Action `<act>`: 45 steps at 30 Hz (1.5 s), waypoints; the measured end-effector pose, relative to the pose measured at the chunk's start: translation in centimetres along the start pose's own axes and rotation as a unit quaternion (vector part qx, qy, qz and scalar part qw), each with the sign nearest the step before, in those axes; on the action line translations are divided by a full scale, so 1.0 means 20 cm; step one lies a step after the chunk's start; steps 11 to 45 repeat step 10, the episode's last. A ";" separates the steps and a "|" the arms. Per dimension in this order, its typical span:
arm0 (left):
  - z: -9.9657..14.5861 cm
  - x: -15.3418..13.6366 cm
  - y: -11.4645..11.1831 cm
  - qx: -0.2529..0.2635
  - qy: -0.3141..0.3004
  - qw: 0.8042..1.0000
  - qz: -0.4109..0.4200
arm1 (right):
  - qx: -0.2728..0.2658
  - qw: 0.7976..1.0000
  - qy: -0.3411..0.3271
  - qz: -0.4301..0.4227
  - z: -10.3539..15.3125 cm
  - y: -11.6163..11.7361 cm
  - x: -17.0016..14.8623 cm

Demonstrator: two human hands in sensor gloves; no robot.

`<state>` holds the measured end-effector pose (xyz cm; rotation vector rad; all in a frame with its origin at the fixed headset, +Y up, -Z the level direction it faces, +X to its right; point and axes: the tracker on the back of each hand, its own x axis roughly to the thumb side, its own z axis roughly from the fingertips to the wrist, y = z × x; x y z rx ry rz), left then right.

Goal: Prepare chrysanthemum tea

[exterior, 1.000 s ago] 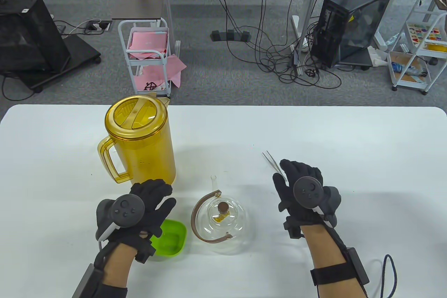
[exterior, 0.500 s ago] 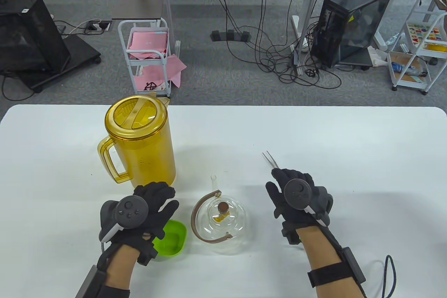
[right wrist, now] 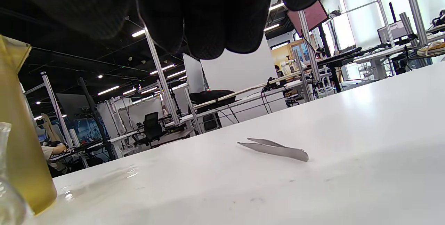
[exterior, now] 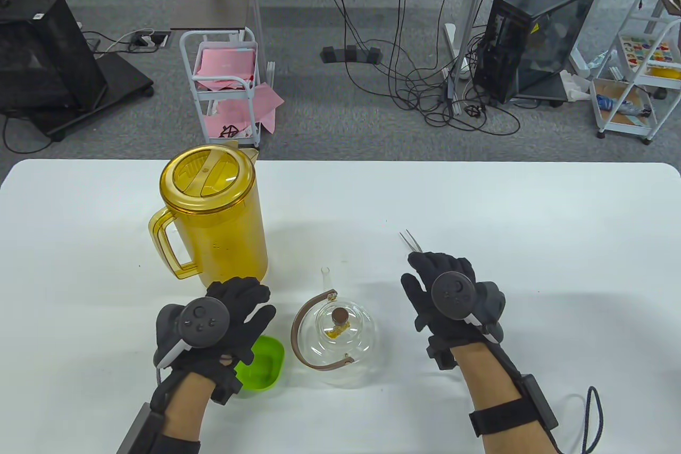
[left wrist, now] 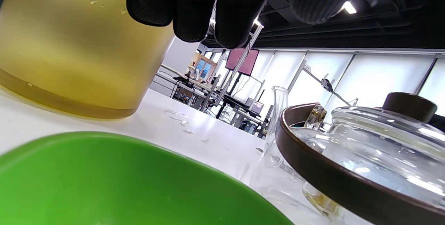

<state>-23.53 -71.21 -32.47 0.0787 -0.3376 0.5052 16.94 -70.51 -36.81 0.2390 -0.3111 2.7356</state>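
Note:
A glass teapot [exterior: 340, 337] with a brown hoop handle and a brown lid knob stands near the front middle of the table, with yellow flower bits inside. Left of it sits a green bowl [exterior: 263, 363], partly under my left hand [exterior: 239, 305], which hovers with relaxed fingers [left wrist: 194, 6] and holds nothing. A tall yellow lidded pitcher [exterior: 213, 214] stands just behind that hand. Metal tweezers [exterior: 410, 241] lie flat on the table [exterior: 532, 220], right of the teapot. My right hand [exterior: 441, 278] hangs above their near end, its fingers [right wrist: 208, 16] clear of them and holding nothing.
In the left wrist view the bowl [left wrist: 104, 183], the pitcher [left wrist: 69, 54] and the teapot [left wrist: 365, 155] stand close together. The right wrist view shows the tweezers [right wrist: 278, 149] lying alone on the white top. Carts, cables and a computer tower stand on the floor beyond the far edge.
My right hand has drawn back a little toward the front and left, over the tweezers' near end. My left hand has edged slightly right. Nothing was picked up.

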 end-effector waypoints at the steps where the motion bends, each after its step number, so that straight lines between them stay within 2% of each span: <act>1: 0.00 0.00 0.00 -0.002 -0.001 1.000 -0.001 | 0.000 1.000 -0.002 -0.001 0.00 0.00 0.00; 10: 0.00 0.00 0.00 -0.003 -0.003 1.000 -0.002 | 0.021 1.000 -0.014 0.014 0.00 0.05 0.03; 45: 0.00 0.00 0.00 -0.003 -0.003 1.000 -0.002 | 0.021 1.000 -0.014 0.014 0.00 0.05 0.03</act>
